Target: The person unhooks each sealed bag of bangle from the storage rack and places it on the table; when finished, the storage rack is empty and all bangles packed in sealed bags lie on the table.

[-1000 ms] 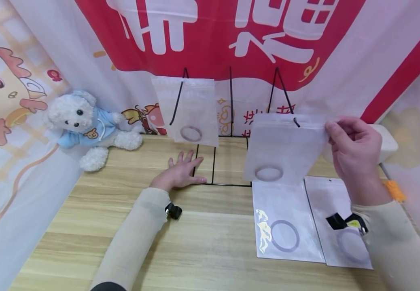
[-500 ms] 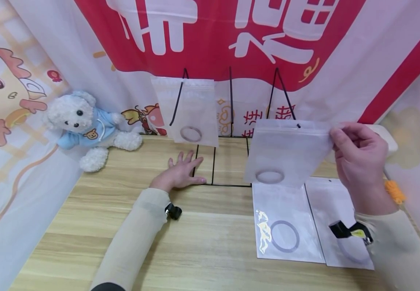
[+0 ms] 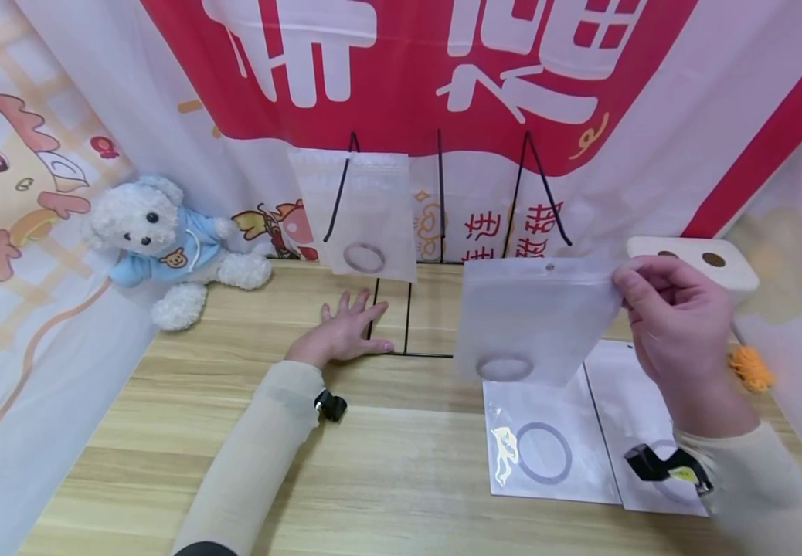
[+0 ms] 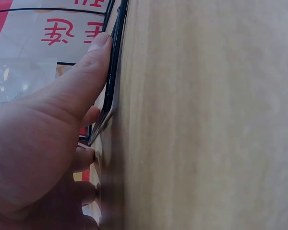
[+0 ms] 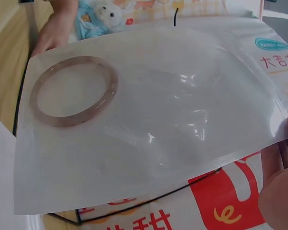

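Note:
My right hand [image 3: 682, 340] pinches the upper right corner of a clear zip bag [image 3: 536, 309] with a bangle [image 5: 74, 91] inside. The bag hangs in the air, apart from the tip of the right hook [image 3: 547, 193] of a black wire rack [image 3: 440, 193]. My left hand [image 3: 345, 328] spreads its fingers over the rack's base; in the left wrist view the thumb [image 4: 93, 67] lies along the black wire. A second bagged bangle [image 3: 365, 258] hangs on the rack's left hook [image 3: 340, 193].
Two more bangle bags [image 3: 554, 455] lie on the wooden table [image 3: 401, 463] at the right, partly under my right arm. A white teddy bear [image 3: 164, 239] in blue sits at the left. Behind my right hand stands a white box [image 3: 731, 262] with round holes. Near my wrist is an orange object [image 3: 751, 369].
The bag in my right hand has come off the right hook, moving down and towards me. My left hand stays on the rack base.

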Available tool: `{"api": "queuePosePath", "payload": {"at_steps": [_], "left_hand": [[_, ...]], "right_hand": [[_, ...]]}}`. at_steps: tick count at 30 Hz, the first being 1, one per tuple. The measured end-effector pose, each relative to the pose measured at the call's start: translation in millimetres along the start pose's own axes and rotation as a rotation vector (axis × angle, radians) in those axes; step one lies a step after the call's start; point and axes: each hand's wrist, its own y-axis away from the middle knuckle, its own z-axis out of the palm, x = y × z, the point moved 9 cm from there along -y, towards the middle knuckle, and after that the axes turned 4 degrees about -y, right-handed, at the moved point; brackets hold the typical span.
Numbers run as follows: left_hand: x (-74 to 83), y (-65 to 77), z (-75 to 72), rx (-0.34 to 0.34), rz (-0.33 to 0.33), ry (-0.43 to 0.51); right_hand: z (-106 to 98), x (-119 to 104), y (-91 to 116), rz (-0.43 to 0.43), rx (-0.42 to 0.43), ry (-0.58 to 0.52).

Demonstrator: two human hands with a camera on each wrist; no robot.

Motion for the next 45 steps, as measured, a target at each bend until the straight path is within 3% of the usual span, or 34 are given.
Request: {"api": "queuePosePath", "payload": {"at_steps": [9, 16, 23, 27, 36, 45], "left_hand": [[0.4, 1.5, 1.7, 0.007, 0.007, 0.011], [-0.1, 0.2, -0.1, 0.021, 0.015, 0.008], [1.3, 1.3, -2.1, 0.028, 0.024, -0.004], [-2.4, -2.7, -0.1, 0.040, 0.034, -0.001], [-9.5, -7.8, 2.5, 0.050, 0.031, 0.027], [-0.9, -2.4, -0.8, 0.049, 0.028, -0.002]], "right_hand": [[23.4, 8.0, 22.4, -0.080, -0.089, 0.168], [48.6, 18.7, 38.1, -0.122, -0.230, 0.229], [69.0, 39.5, 52.4, -0.044, -0.304, 0.220], [74.6, 55.1, 52.1, 0.035, -0.284, 0.250], [77.4, 90.5, 34.9, 0.200, -0.176, 0.259], [75.3, 120.6, 13.6, 0.265, -0.198, 0.405]]}}
